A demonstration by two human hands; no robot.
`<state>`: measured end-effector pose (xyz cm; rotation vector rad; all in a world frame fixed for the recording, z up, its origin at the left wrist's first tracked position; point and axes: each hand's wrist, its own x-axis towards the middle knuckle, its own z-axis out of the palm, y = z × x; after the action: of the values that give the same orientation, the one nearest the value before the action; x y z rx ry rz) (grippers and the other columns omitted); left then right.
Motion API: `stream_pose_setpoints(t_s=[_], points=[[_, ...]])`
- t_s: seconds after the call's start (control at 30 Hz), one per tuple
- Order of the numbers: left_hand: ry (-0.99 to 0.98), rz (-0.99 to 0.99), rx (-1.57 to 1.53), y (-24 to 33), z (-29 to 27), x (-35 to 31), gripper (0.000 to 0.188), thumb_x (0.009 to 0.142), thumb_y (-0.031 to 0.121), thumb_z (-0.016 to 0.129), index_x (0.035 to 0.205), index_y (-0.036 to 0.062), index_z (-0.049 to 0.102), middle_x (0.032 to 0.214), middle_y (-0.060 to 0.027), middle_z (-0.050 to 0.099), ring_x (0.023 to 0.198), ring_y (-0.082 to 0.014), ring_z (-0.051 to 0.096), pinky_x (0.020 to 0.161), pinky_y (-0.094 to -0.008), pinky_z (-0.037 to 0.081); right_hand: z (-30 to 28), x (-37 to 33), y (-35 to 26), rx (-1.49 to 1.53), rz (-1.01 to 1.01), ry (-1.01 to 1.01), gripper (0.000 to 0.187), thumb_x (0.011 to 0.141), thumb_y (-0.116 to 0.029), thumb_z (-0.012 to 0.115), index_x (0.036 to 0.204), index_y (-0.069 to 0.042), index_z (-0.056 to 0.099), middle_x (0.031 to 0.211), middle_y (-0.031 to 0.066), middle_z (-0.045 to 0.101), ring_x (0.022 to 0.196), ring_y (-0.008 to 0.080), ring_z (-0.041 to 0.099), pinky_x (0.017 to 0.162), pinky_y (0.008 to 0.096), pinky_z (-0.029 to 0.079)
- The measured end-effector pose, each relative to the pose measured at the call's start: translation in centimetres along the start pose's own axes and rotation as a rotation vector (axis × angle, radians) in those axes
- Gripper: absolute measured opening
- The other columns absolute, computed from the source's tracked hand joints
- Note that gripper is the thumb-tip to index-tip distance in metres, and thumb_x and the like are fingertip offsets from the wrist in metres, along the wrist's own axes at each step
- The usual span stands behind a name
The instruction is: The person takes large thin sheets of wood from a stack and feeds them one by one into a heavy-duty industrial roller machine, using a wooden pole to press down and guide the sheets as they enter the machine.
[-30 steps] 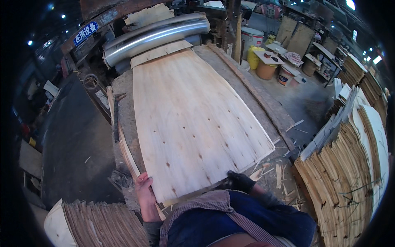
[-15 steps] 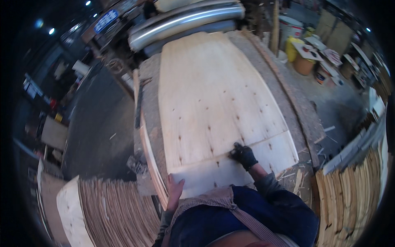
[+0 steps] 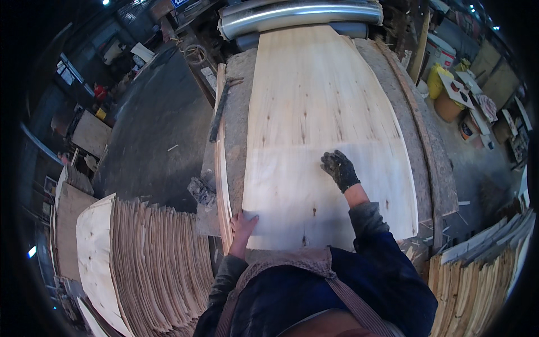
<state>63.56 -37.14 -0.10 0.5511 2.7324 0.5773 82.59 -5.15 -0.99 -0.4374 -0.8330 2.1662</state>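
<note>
A broad, pale wood sheet (image 3: 331,106) lies lengthwise on the rough, grey-brown bench (image 3: 238,106), its smooth grain flecked with brown knots, a straight seam running across it below the middle. Over there the right hand (image 3: 339,171), in a grimy dark glove, is above the wood just below that seam, fingers slightly spread; I can't tell how firmly it presses. The bare left hand (image 3: 243,226) is at the sheet's near left edge, thumb out over the surface; whether it pinches the edge I can't tell. Thin wooden strips (image 3: 222,168) run alongside. Beyond the far end sits a shiny metal roller (image 3: 303,16). Ragged-edged veneer stacks (image 3: 160,269) flank the person.
</note>
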Motion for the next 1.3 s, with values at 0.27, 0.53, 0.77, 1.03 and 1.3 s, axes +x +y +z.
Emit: stream_pose_setpoints(t_s=[0.27,0.53,0.77,1.03,1.3], points=[[-0.306,0.016,-0.952,-5.1,2.0,5.6,0.032,0.069,0.007,0.065,0.098,-0.0037,0.059,0.076,-0.0060,0.061,0.070,-0.0146,0.057,0.064,-0.0260,0.046,-0.3,-15.4,4.1,0.171,0.361,-0.016,0.031,0.087,-0.011,0.047,0.115,0.001,0.044,0.110,0.0221,0.053,0.101,0.0381,0.053,0.088,0.0483,0.043],[-0.185,0.074,-1.208,-2.3,-4.7,3.0,0.023,0.069,0.000,0.062,0.089,0.0003,0.050,0.081,-0.0088,0.057,0.072,-0.0164,0.056,0.064,-0.0271,0.046,1.7,-25.2,3.4,0.072,0.567,0.109,0.030,0.090,-0.024,0.044,0.106,0.000,0.052,0.101,0.0166,0.058,0.095,0.0306,0.056,0.085,0.0398,0.045],[-0.288,0.087,-1.423,1.9,-10.9,-0.2,0.021,0.073,-0.006,0.060,0.090,0.0029,0.051,0.080,-0.0069,0.058,0.072,-0.0148,0.056,0.064,-0.0274,0.048,-2.2,-28.3,3.4,-0.478,0.381,0.195,0.031,0.086,-0.032,0.052,0.086,-0.002,0.058,0.071,0.0064,0.060,0.062,0.0198,0.057,0.057,0.0278,0.046],[-0.280,0.118,-1.164,0.8,-9.4,3.0,0.034,0.072,-0.001,0.061,0.104,-0.0005,0.050,0.087,-0.0079,0.058,0.075,-0.0145,0.056,0.068,-0.0262,0.046,0.0,-25.5,0.7,-0.026,0.424,0.352,0.026,0.085,-0.026,0.054,0.093,-0.001,0.055,0.073,0.0103,0.058,0.069,0.0225,0.058,0.065,0.0327,0.048],[-0.057,0.333,-0.257,-0.5,0.8,0.5,0.067,0.074,0.027,0.064,0.125,-0.0056,0.035,0.121,-0.0257,0.045,0.113,-0.0341,0.045,0.092,-0.0409,0.037,-2.7,-11.2,0.5,0.218,0.277,0.337,0.019,0.086,-0.019,0.050,0.093,-0.001,0.053,0.074,0.0150,0.056,0.073,0.0303,0.056,0.077,0.0468,0.048]])
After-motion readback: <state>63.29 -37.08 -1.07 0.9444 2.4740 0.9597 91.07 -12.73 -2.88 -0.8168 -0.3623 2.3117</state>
